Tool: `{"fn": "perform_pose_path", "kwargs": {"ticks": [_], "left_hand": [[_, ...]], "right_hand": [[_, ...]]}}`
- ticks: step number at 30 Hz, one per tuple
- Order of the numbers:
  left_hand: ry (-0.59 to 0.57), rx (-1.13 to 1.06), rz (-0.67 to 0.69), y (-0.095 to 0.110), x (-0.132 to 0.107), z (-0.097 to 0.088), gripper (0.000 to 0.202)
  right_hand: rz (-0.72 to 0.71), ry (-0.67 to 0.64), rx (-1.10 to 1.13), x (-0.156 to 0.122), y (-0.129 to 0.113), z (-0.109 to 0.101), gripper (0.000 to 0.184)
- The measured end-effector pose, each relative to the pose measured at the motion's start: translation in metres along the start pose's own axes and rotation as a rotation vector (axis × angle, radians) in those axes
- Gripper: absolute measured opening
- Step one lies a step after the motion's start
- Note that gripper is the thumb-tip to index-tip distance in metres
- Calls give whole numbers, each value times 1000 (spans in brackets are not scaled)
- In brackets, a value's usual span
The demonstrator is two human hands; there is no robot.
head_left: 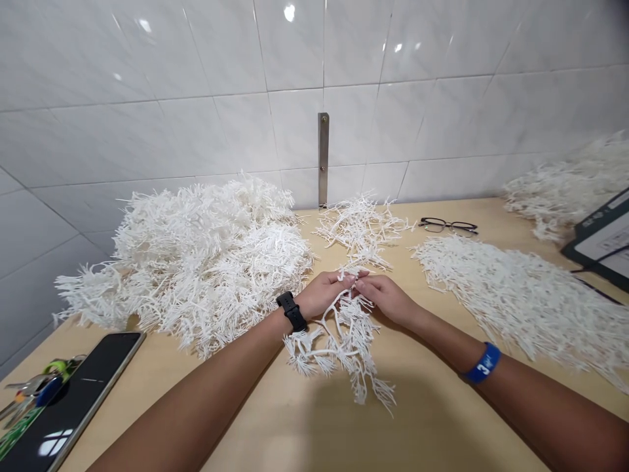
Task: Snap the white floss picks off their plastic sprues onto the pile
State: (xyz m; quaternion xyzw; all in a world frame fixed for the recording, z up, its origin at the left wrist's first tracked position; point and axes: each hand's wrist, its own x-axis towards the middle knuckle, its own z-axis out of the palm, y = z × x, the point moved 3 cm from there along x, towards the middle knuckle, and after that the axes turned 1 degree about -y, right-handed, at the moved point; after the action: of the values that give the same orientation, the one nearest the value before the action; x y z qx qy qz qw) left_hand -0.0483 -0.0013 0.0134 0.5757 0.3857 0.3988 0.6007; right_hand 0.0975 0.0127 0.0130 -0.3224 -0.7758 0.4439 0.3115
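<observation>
White, many-branched plastic sprigs with fine needle-like tips lie about both hands. Between them I hold one branched sprig [351, 328], its forked stems hanging down toward me over the table. My left hand [324, 293], below a black watch, is closed on the sprig's stem end. Fingertips of my right hand [386, 295] meet the left ones there and pinch the same end. Just what lies between the fingertips is partly hidden. Beyond the hands is a small loose heap of thin white sprigs [361, 226].
A big pile of white sprigs [211, 255] rises at left, and a flatter pile [521, 301] spreads at right. Eyeglasses [448, 226] lie at the back. A phone [83, 393] and keys [34, 390] sit front left; a dark-edged board [607, 242] stands at right. A tiled wall [221, 131] bounds the table.
</observation>
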Motion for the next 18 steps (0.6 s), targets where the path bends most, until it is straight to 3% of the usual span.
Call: {"fn": "perform_pose_path", "kwargs": {"ticks": [7, 13, 18], "left_hand": [[-70, -90, -20, -1, 1, 3, 47], [-50, -232, -87, -1, -2, 4, 55], [-25, -207, -108, -4, -2, -3, 48]], "right_hand": [[-8, -20, -58, -1, -1, 4, 49], [-106, -70, -69, -1, -4, 5, 48], [-118, -126, -64, -2, -12, 5, 50]]}}
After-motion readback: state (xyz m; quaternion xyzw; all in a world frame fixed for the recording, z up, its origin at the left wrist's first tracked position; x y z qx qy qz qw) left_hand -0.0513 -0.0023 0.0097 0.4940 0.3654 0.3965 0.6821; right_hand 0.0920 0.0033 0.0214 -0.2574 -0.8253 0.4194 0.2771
